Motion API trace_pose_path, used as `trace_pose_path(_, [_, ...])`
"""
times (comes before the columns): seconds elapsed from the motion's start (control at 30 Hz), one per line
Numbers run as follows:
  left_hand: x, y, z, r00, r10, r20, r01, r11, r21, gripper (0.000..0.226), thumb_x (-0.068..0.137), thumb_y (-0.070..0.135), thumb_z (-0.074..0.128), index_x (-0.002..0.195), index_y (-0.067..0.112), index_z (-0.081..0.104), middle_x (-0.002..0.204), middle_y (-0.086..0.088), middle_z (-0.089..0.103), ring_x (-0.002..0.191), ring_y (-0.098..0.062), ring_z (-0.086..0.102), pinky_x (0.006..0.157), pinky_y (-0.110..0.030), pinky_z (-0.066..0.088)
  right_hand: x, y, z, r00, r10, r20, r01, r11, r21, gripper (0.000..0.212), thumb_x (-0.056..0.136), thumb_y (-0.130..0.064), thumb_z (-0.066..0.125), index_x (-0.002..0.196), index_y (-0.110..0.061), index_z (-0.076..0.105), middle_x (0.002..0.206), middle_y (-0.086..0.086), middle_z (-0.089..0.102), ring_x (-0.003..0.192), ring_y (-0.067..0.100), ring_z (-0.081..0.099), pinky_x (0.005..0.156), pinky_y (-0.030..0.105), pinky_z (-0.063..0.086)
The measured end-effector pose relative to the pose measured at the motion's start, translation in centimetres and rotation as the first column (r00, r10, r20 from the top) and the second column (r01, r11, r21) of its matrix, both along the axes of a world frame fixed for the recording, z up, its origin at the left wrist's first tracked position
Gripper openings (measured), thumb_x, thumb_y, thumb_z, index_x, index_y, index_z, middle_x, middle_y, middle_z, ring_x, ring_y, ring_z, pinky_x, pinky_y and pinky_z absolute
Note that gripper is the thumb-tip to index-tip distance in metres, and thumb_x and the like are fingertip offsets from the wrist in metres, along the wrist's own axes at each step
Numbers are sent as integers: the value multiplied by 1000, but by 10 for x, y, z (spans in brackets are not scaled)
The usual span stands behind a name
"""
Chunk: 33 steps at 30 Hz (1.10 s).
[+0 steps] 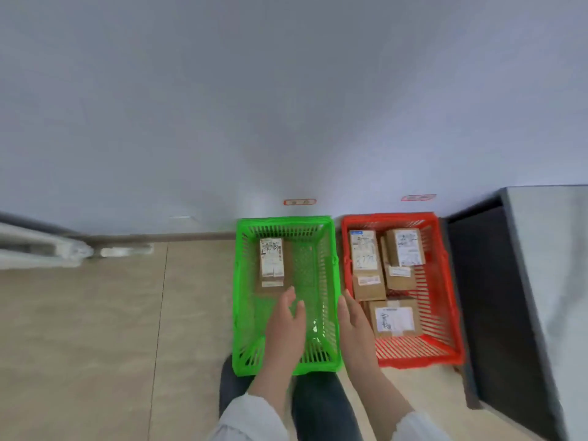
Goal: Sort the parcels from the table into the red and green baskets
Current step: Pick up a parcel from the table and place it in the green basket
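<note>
A green basket (239,297) stands on the floor against the wall, with one brown labelled parcel (272,264) lying in its far left part. Right beside it stands a red basket (445,281) holding several brown parcels (394,318) with white labels. My left hand (286,326) hovers over the middle of the green basket, fingers straight and empty, just short of the parcel. My right hand (354,326) is held over the seam between the two baskets, also open and holding nothing.
A grey table top (553,265) with a dark side panel (490,297) rises at the right, close to the red basket. Beige floor tiles (111,329) spread to the left. A white radiator pipe (41,249) runs along the left wall. My legs show below the baskets.
</note>
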<state>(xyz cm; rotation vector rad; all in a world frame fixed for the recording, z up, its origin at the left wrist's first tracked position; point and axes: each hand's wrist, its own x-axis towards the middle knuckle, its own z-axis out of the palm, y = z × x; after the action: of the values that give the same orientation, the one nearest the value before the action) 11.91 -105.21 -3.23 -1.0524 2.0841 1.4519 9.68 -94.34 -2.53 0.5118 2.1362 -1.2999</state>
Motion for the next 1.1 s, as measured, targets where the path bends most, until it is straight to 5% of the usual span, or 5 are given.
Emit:
trace_pose_path(0.2, [29, 68, 86, 996, 1, 90, -17, 985, 173, 34, 100, 19, 37, 132, 12, 47, 137, -3, 51, 125, -18, 47, 98, -24, 34, 44, 61, 88, 944, -317, 91, 326, 940, -106, 27, 98, -31, 43, 108, -14, 63, 105, 3, 67, 98, 16, 61, 83, 28, 47])
trace_pose_path(0.37, [40, 121, 122, 991, -134, 18, 125, 962, 242, 31, 101, 18, 36, 128, 10, 49, 113, 4, 53, 95, -7, 48, 71, -16, 37, 79, 103, 128, 851, -521, 68, 524, 833, -178, 22, 98, -30, 44, 101, -18, 63, 103, 5, 67, 91, 13, 61, 77, 24, 49])
trace_pose_path(0.63, [53, 221, 179, 928, -358, -101, 372, 894, 250, 34, 99, 22, 38, 130, 17, 49, 131, -5, 55, 119, -22, 53, 104, -40, 43, 109, 212, 189, 683, -730, -13, 704, 663, -256, 33, 97, -36, 44, 117, -14, 58, 111, 0, 63, 93, 7, 59, 79, 22, 45])
trace_pose_path(0.9, [67, 421, 224, 846, -477, -237, 528, 812, 249, 33, 101, 29, 37, 130, 17, 46, 120, 2, 53, 107, -11, 47, 85, -19, 38, 153, 408, 229, 518, -850, -98, 763, 510, -396, 37, 98, -27, 47, 130, -9, 49, 118, 2, 63, 111, 19, 58, 95, 31, 45])
trace_pose_path(1.1, [81, 561, 236, 813, -502, -294, 569, 793, 219, 35, 99, 29, 40, 130, 17, 48, 130, 0, 54, 118, -16, 51, 96, -25, 36, 179, 549, 251, 478, -863, -163, 754, 498, -429, 37, 98, -28, 46, 131, -11, 48, 116, -1, 62, 112, 18, 57, 94, 30, 44])
